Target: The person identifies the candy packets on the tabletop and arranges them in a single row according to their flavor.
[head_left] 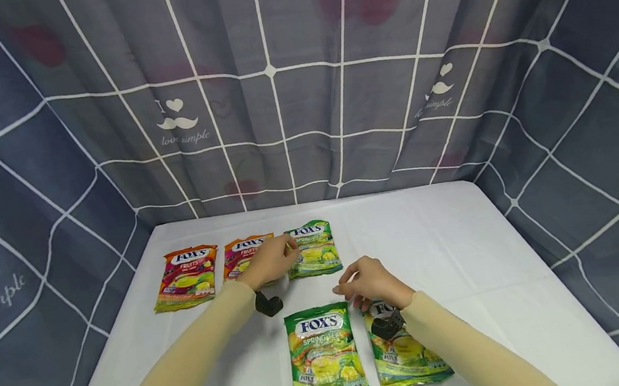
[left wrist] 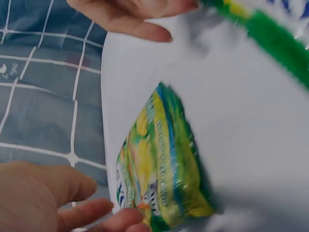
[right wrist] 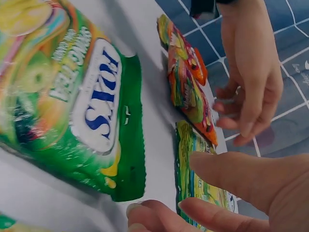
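Note:
My left hand (head_left: 268, 261) hovers beside the back green Fox's Spring Tea candy bag (head_left: 313, 249), fingers loosely bent at its left edge. In the left wrist view, that hand's thumb and fingers (left wrist: 79, 186) stand apart, partly overlapping the bag. My right hand (head_left: 372, 282) is over the top of the front right green candy bag (head_left: 408, 355), its forearm covering part of it. Nothing sits between its loosely spread fingers (right wrist: 227, 169) in the right wrist view. Left of it lies another green Spring Tea bag (head_left: 326, 361), face up.
Two red-and-orange Fox's Fruits candy bags, one at the far left (head_left: 187, 278) and one partly hidden behind my left hand (head_left: 242, 250), lie toward the back of the white table (head_left: 432, 230). A grey checked curtain (head_left: 300, 106) surrounds the back and sides.

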